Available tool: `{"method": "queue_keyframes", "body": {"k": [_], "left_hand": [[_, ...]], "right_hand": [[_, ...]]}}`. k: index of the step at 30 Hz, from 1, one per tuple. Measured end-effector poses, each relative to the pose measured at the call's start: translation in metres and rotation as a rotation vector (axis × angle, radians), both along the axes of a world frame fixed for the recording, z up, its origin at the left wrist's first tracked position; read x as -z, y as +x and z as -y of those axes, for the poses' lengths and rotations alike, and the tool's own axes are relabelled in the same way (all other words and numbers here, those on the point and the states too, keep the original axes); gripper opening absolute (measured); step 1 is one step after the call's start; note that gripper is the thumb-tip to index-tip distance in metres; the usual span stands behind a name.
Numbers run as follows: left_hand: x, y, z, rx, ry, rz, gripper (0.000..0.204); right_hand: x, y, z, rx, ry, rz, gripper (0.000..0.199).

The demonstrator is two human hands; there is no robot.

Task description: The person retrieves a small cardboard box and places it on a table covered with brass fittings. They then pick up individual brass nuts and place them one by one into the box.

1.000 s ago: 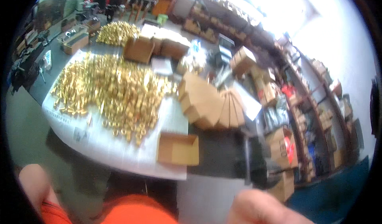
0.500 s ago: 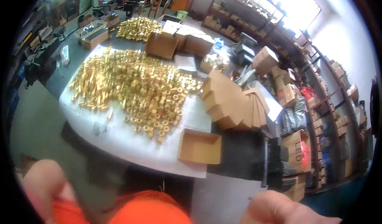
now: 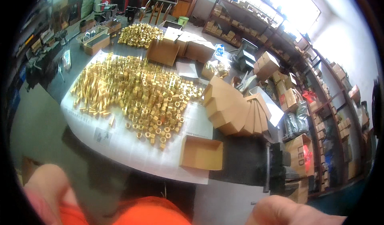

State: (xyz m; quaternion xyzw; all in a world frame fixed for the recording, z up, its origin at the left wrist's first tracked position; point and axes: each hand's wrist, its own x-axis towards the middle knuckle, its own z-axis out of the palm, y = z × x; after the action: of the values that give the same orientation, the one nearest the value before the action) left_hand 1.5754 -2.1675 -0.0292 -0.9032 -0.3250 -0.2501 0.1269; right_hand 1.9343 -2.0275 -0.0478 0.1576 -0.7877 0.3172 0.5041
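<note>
At the lower left edge, a rounded part of my left arm or hand (image 3: 49,185) shows beside my orange clothing. Low on the right, bare skin of my right arm or hand (image 3: 284,211) reaches in. No fingers can be made out on either side, and nothing held is visible. Both are short of the table, apart from the parts on it. A wide heap of brass hex nuts (image 3: 160,101) covers the white sheet (image 3: 132,155), with slim brass pieces (image 3: 90,95) at its left. An open cardboard box (image 3: 202,155) sits on the sheet's near right corner.
Nested cardboard boxes (image 3: 236,109) fan out right of the heap. Behind it are a second brass pile (image 3: 140,35), more cartons (image 3: 162,52) and a wooden box (image 3: 96,44). Shelves (image 3: 320,117) full of small boxes line the right. A metal bar (image 3: 267,167) stands at the table's right edge.
The table and everything on it sit slightly lower in the picture, as the view has tilted up a little. My arms have barely moved, and no object has visibly been shifted.
</note>
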Motion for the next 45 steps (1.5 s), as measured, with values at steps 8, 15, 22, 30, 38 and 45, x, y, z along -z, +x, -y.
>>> {"method": "queue_keyframes", "body": {"k": [8,15,22,30,38,45], "left_hand": [[0.004,0.005,0.000,0.006,0.005,0.001,0.050],[0.006,0.000,-0.002,0.033,0.004,-0.007,0.046],[0.003,0.010,0.008,0.007,0.011,-0.003,0.042],[0.001,0.015,0.016,0.007,0.001,-0.008,0.039],[-0.003,0.013,0.017,0.044,-0.002,0.014,0.035],[-0.022,0.016,0.039,0.075,-0.012,0.009,0.032]], "right_hand": [[0.003,0.006,0.002,0.032,-0.003,0.019,0.032],[0.011,0.006,0.010,0.071,-0.014,0.018,0.033],[0.007,0.010,0.012,0.055,-0.015,0.032,0.034],[0.010,0.013,0.016,0.061,-0.026,0.042,0.035],[0.011,0.013,0.028,0.101,-0.024,0.048,0.036],[0.002,0.011,0.047,0.055,0.027,0.109,0.037]]}}
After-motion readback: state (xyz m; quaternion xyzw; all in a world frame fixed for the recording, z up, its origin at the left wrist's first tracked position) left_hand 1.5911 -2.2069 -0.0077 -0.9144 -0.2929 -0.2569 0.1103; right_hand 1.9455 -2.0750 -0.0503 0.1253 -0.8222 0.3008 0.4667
